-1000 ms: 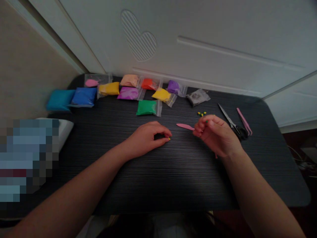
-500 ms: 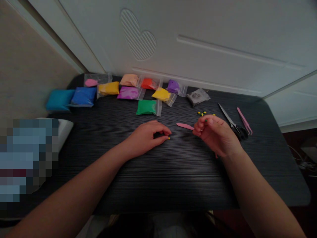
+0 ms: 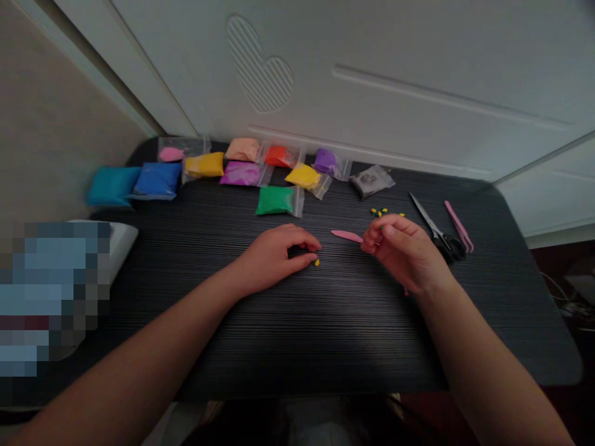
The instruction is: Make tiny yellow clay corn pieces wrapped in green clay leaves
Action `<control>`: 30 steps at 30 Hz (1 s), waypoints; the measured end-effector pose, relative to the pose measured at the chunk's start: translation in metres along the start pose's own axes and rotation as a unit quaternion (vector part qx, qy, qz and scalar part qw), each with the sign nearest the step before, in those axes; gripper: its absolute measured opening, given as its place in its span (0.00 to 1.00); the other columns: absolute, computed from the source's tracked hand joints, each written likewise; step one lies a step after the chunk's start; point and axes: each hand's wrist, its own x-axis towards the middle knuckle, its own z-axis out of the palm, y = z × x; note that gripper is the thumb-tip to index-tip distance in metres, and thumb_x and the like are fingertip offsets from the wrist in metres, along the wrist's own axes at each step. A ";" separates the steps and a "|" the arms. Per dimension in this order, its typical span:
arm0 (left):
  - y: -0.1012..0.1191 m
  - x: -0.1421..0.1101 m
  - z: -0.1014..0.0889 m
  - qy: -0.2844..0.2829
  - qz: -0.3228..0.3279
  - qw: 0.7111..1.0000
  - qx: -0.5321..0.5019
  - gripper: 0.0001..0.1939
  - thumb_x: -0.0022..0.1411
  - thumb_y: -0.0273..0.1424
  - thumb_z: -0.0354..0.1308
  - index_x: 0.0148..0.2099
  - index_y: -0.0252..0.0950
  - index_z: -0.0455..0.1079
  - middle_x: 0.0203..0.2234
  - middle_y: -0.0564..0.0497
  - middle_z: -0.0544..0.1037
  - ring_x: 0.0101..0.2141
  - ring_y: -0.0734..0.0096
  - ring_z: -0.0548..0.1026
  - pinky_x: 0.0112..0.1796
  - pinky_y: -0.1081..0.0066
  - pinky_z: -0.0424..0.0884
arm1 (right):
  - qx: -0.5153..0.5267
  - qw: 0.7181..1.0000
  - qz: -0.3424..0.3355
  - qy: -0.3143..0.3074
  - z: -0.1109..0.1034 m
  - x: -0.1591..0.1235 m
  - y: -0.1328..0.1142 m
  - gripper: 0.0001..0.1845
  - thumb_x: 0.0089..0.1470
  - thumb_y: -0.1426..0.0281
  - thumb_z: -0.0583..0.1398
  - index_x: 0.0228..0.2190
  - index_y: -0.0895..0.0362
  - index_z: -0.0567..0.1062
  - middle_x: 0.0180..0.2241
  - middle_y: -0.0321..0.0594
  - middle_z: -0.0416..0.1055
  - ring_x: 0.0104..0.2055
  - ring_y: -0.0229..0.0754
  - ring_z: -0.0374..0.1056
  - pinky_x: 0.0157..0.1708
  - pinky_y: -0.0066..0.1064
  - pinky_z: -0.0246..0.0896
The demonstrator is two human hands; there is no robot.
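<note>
My left hand (image 3: 279, 257) rests on the dark table with thumb and forefinger curved, a narrow gap between their tips. Just below the thumb tip lies a small yellow clay piece (image 3: 317, 262). My right hand (image 3: 402, 251) is turned palm toward me, its thumb and forefinger pinching a tiny green clay piece (image 3: 382, 228). A pink modelling knife (image 3: 346, 235) passes behind this hand; whether the other fingers touch it cannot be told. Beyond the right hand sit several small yellow-and-green clay pieces (image 3: 379, 212) and a yellow piece (image 3: 402, 215), partly hidden.
Scissors (image 3: 432, 223) and pink tweezers (image 3: 458, 226) lie right of my right hand. Bags of coloured clay line the back, among them a green bag (image 3: 276, 201), a blue bag (image 3: 158, 179) and a grey bag (image 3: 370, 181). A blurred-out object (image 3: 46, 297) stands at left.
The yellow piece, earlier at my left fingertips, now shows more fully below the thumb. My right thumb and forefinger have shifted slightly left with the green piece.
</note>
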 end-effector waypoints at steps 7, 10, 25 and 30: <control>0.003 0.000 -0.005 0.031 -0.058 0.997 -0.039 0.12 0.56 0.38 0.50 0.38 0.37 0.71 0.31 0.53 0.74 0.31 0.73 0.70 0.33 0.73 0.64 | -0.031 0.999 -0.008 -0.013 -0.001 -0.001 0.001 0.05 0.43 0.69 0.63 0.27 0.52 0.73 0.25 0.32 0.67 0.28 0.33 0.62 0.35 0.31 0.60; 0.000 0.000 -0.008 0.051 -0.082 0.991 -0.094 0.13 0.56 0.39 0.51 0.37 0.36 0.70 0.30 0.53 0.74 0.31 0.72 0.70 0.32 0.73 0.64 | -0.034 0.999 -0.003 -0.013 0.000 -0.002 0.001 0.06 0.46 0.66 0.61 0.29 0.53 0.74 0.26 0.33 0.68 0.29 0.34 0.63 0.34 0.30 0.60; -0.013 0.005 -0.011 0.149 -0.123 0.919 -0.343 0.09 0.51 0.33 0.57 0.34 0.34 0.71 0.26 0.52 0.73 0.28 0.75 0.69 0.31 0.72 0.64 | -0.596 0.778 -0.180 -0.083 0.006 0.002 0.014 0.08 0.51 0.66 0.57 0.34 0.51 0.74 0.37 0.40 0.70 0.42 0.45 0.61 0.43 0.41 0.52; -0.015 0.006 -0.010 0.152 -0.117 0.908 -0.373 0.07 0.50 0.32 0.58 0.33 0.34 0.71 0.25 0.52 0.74 0.28 0.75 0.69 0.30 0.73 0.62 | -0.691 0.696 -0.175 -0.093 0.007 0.002 0.017 0.10 0.53 0.65 0.55 0.35 0.52 0.73 0.38 0.37 0.71 0.42 0.44 0.60 0.42 0.39 0.50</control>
